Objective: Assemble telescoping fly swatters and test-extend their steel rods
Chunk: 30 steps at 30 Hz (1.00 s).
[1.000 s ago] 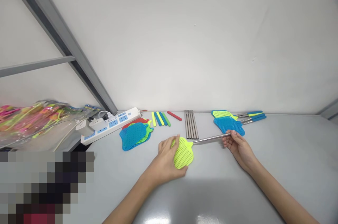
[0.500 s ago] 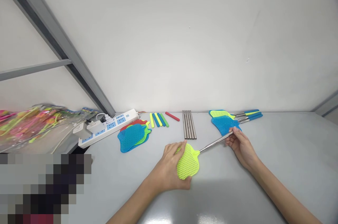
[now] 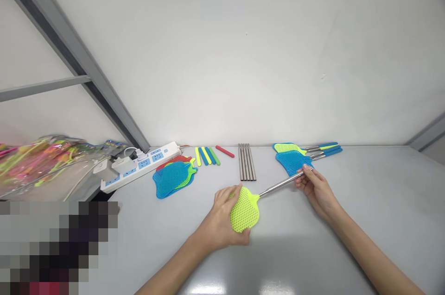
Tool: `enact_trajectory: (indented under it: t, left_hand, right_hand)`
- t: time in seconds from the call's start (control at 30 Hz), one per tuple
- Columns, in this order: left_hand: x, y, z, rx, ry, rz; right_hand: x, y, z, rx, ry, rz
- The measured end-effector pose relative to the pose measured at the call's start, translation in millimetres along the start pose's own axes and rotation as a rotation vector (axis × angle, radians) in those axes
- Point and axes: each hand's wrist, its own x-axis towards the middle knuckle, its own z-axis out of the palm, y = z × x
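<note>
While my left grip (image 3: pixel 222 221), half curled, holds the yellow swatter head (image 3: pixel 246 211) and my right grip (image 3: pixel 317 191) pinches its rod (image 3: pixel 278 186), well off the counter's (image 3: pixel 375 184) back edge, I judge seating is in hand; next calls for straight pressure.

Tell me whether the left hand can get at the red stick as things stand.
Probably not without letting go: the left hand holds the yellow-green mesh head. Otherwise the way looks free, with only tabletop between it and the red stick.
</note>
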Motion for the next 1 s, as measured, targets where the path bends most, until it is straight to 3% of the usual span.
enact_trajectory:
  t: [0.63,1.0]
  left_hand:
    - [1.7,-1.2,2.2,0.038,-0.038,0.024]
    - [2.5,-1.6,2.9,0.051,-0.04,0.078]
  right_hand:
    - [2.0,-0.1,-3.1,-0.043,0.017,0.044]
    - [2.7,-1.1,-8.7,0.029,-0.108,0.075]
